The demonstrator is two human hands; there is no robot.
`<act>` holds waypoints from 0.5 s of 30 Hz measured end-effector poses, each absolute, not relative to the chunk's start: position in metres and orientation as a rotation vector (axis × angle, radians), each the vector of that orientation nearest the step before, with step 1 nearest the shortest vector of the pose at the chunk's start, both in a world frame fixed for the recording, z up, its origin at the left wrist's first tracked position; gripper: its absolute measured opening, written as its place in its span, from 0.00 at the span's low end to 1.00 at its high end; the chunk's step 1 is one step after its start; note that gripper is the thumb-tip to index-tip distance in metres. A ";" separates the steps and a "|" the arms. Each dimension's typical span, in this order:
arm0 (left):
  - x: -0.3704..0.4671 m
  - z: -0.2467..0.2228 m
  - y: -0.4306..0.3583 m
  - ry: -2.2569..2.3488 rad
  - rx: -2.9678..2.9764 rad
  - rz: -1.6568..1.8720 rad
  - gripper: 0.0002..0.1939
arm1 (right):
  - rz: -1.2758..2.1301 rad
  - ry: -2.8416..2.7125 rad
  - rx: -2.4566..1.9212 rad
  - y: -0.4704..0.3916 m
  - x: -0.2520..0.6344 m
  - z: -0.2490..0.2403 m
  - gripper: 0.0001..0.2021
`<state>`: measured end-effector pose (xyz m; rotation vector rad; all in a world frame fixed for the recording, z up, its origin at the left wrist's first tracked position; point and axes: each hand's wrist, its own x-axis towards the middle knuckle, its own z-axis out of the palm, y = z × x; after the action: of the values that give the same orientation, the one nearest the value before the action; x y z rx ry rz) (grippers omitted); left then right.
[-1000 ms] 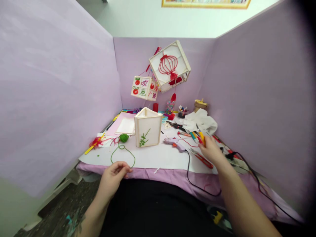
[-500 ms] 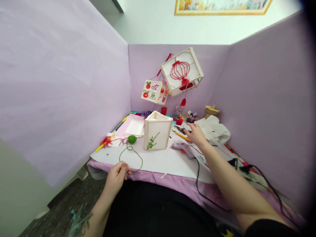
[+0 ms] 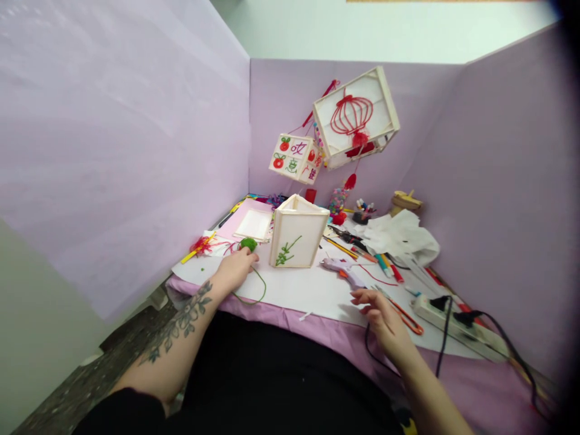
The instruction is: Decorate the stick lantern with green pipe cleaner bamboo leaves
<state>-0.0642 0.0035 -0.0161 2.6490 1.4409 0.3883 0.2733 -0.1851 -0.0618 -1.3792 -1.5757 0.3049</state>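
Observation:
My left hand point(image 3: 236, 269) reaches over the white sheet on the table, its fingers stretched towards a ball of green yarn point(image 3: 248, 243). The fingertips are right at the ball's near side; whether they touch it is hard to see. A loose green strand point(image 3: 263, 289) runs out from under the hand. Above the table's front edge, my right hand point(image 3: 380, 317) holds nothing, its fingers loosely bent and apart. Close to it lie a lilac glue gun point(image 3: 343, 272) and orange-handled scissors point(image 3: 408, 319). Between my hands stands a three-sided white lantern frame point(image 3: 301, 238) with a green yarn sprig on its front.
Two decorated lanterns point(image 3: 357, 118) hang at the back. Behind the yarn lies a framed white panel point(image 3: 254, 225). Crumpled white fabric point(image 3: 401, 235), markers point(image 3: 385, 266) and a power strip point(image 3: 457, 326) with black cords crowd the right side. Lilac partitions point(image 3: 136, 151) enclose the table.
My left hand has moved forward from the table edge to the green yarn ball, its fingers opening out. My right hand has drawn back from the tools at the rear. The view has shifted.

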 end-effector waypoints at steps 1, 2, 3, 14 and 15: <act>-0.062 -0.014 0.007 1.423 2.682 0.334 0.07 | 0.301 -1.588 -1.398 -0.187 0.272 -0.061 0.17; -0.059 -0.011 0.007 1.408 2.712 0.292 0.07 | 0.296 -1.607 -1.420 -0.189 0.270 -0.059 0.17; -0.056 -0.008 0.003 1.394 2.741 0.263 0.07 | 0.298 -1.623 -1.436 -0.191 0.266 -0.056 0.15; 0.006 -0.001 -0.110 0.680 2.971 0.565 0.07 | 0.543 -1.610 -1.296 -0.170 0.172 -0.036 0.12; 0.006 -0.003 -0.111 0.655 2.901 0.646 0.07 | 0.566 -1.571 -1.302 -0.168 0.170 -0.039 0.10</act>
<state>0.0056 -0.1108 -0.0033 2.9007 0.6545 0.6462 0.1703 -0.1682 -0.0386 -1.3022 -1.5714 0.5660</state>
